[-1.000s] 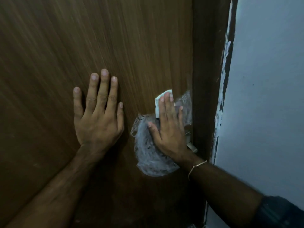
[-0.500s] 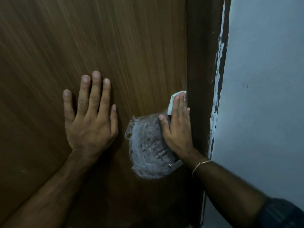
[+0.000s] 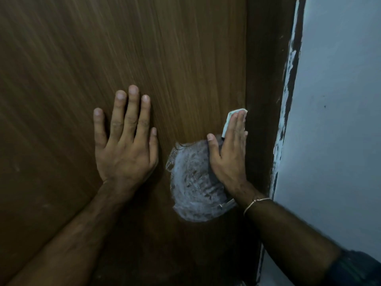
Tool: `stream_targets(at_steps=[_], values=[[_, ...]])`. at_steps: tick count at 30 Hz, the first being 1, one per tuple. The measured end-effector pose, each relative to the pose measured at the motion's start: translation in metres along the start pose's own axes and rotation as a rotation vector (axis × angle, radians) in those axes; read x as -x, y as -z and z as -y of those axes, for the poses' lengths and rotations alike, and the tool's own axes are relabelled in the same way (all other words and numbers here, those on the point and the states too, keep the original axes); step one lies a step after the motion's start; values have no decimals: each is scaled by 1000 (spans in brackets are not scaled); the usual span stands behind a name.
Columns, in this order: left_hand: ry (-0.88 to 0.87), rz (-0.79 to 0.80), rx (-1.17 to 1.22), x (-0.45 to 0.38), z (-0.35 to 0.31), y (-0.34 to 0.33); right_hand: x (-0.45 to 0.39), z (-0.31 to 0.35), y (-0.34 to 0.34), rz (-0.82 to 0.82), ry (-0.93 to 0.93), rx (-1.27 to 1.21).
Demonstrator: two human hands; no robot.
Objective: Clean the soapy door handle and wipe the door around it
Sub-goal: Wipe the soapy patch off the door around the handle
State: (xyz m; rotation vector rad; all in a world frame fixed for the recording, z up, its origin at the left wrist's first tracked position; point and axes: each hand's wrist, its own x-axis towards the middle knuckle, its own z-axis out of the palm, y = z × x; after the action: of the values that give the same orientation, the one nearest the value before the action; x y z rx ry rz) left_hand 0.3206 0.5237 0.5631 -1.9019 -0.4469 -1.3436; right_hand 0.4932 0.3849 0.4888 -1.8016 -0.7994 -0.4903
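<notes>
Right hand [image 3: 228, 153] presses cloth [image 3: 227, 120] flat-fingered at door [image 3: 165, 58] edge; soap patch [image 3: 195, 182] lies at 7 o'clock, handle [image 3: 226, 203] at 6; left hand [image 3: 125, 145] flat, released.

- No words, labels, brand marks, numbers or signs are showing legibly anywhere in this view.
</notes>
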Motion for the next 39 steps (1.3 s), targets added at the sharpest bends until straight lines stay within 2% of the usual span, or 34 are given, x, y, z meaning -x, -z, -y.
stream_targets(at_steps=[8, 12, 15, 19, 22, 25, 29, 33, 36, 39], values=[[6, 19, 6, 1, 1, -1, 26, 33, -10, 75, 206, 48], [1, 1, -1, 1, 1, -2, 49, 36, -22, 138, 338, 173], [-6, -7, -11, 1, 2, -3, 49, 31, -19, 146, 313, 239], [-20, 4, -6, 6, 4, -3, 20, 41, -14, 47, 225, 170], [-20, 18, -1, 13, 5, -2, 22, 56, -24, 45, 302, 146], [-22, 20, 7, 19, 7, -2, 52, 49, -35, 101, 440, 272], [-34, 20, 4, 23, 8, 0, 59, 25, -27, 122, 371, 297], [-31, 24, -11, 27, 10, 0, 36, 45, -29, 35, 321, 227], [-24, 19, -18, 33, 10, 0, 50, 59, -40, 69, 427, 233], [-32, 36, -17, 41, 13, 2, 73, 45, -41, 112, 514, 328]])
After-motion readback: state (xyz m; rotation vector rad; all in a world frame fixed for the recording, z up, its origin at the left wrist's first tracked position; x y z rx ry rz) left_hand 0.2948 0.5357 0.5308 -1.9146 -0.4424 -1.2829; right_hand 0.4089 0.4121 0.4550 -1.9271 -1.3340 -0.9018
